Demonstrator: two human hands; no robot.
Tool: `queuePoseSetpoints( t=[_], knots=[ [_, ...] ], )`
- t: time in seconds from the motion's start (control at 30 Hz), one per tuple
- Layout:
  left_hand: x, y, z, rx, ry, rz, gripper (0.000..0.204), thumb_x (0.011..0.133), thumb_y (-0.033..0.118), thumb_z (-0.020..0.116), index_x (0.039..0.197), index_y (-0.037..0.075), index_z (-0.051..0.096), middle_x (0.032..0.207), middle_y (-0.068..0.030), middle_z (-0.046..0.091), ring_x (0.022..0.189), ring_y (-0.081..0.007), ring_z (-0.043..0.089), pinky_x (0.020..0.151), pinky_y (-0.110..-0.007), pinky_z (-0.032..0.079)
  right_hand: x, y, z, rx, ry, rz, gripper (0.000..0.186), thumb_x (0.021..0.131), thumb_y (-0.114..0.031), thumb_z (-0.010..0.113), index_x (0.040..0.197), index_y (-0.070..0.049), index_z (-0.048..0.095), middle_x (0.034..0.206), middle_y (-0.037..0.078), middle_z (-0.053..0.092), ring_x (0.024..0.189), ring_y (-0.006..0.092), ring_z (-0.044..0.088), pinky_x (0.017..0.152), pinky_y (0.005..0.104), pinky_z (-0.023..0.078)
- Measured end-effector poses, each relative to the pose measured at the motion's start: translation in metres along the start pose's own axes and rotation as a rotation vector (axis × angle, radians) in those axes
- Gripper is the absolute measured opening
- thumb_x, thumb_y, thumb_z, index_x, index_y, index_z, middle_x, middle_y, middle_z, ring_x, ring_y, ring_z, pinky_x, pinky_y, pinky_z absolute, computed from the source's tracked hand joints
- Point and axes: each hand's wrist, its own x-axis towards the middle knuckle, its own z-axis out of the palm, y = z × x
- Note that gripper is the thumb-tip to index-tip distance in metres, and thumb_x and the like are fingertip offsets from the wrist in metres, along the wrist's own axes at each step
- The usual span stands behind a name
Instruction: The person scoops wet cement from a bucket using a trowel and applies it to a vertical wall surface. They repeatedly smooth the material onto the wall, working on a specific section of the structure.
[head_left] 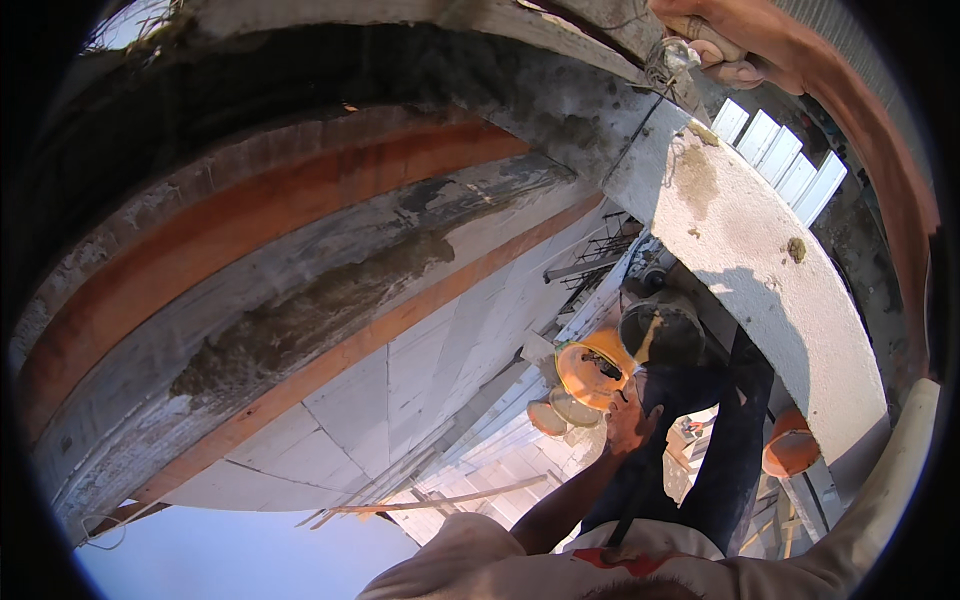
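My left hand is low in the middle, its fingers closed at the rim of a yellow bowl-shaped container. Something dark lies inside that container. My right arm reaches up along the right edge to the top, where my right hand has its fingers curled. Beside those fingers is a tangle of wire; what the hand grips, if anything, I cannot make out. A long grey concrete beam crosses the left side, with a dark patch of wet-looking mortar smeared along it.
Orange-brown boards border the beam. A pale block wall curves along the right, white ribbed panels behind it. Below are a dark bucket, an orange bucket and two round containers. Loose planks stick out lower down.
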Motion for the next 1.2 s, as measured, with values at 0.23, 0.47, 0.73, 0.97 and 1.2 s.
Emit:
queuePoseSetpoints(
  t=[0.23,0.47,0.73,0.97,1.2],
  knots=[
    [-0.009,-0.004,0.006,-0.109,-0.022,0.001,0.092,0.089,0.051,0.07,0.158,0.008,0.025,0.133,-0.03,0.048,0.121,-0.0502,0.051,0.099,-0.061,0.044,-0.022,0.007,0.016,0.02,0.006,-0.019,0.038,0.1,-0.036,0.065,0.074,-0.01,0.057,0.06,-0.002,0.052,0.054,0.0127,0.05,0.049,0.0299,0.042],
    [-0.013,-0.014,0.014,-0.173,0.025,0.06,0.094,0.089,0.044,0.074,0.159,0.006,0.024,0.131,-0.032,0.048,0.12,-0.0523,0.051,0.102,-0.06,0.042,-0.098,0.012,0.045,0.026,0.056,0.008,0.038,0.099,-0.035,0.067,0.072,-0.011,0.056,0.06,-0.002,0.053,0.056,0.0136,0.051,0.051,0.0303,0.043],
    [-0.036,-0.025,0.035,-0.222,0.007,-0.002,0.1,0.089,0.047,0.075,0.159,0.003,0.019,0.135,-0.0325,0.041,0.119,-0.0521,0.048,0.102,-0.06,0.042,-0.242,-0.009,0.081,0.022,0.12,0.063,0.038,0.098,-0.035,0.069,0.07,-0.012,0.055,0.061,-0.002,0.054,0.058,0.0145,0.052,0.053,0.0308,0.045],
    [-0.042,-0.025,0.041,-0.285,-0.004,-0.099,0.108,0.081,0.048,0.083,0.159,0.005,0.021,0.133,-0.0292,0.042,0.118,-0.0482,0.05,0.101,-0.055,0.045,-0.323,-0.068,0.093,0.061,0.085,-0.082,0.039,0.097,-0.034,0.071,0.069,-0.014,0.054,0.062,-0.002,0.055,0.06,0.0153,0.053,0.055,0.0312,0.047],
    [-0.052,-0.019,0.039,-0.602,-0.049,-0.241,0.099,0.078,0.041,0.082,0.155,0.007,0.03,0.138,-0.0238,0.043,0.129,-0.0448,0.044,0.107,-0.055,0.039,-0.327,-0.07,0.143,0.269,-0.239,-0.103,0.04,0.096,-0.034,0.073,0.067,-0.015,0.053,0.062,-0.002,0.055,0.062,0.0161,0.054,0.056,0.0316,0.049]
  ],
)
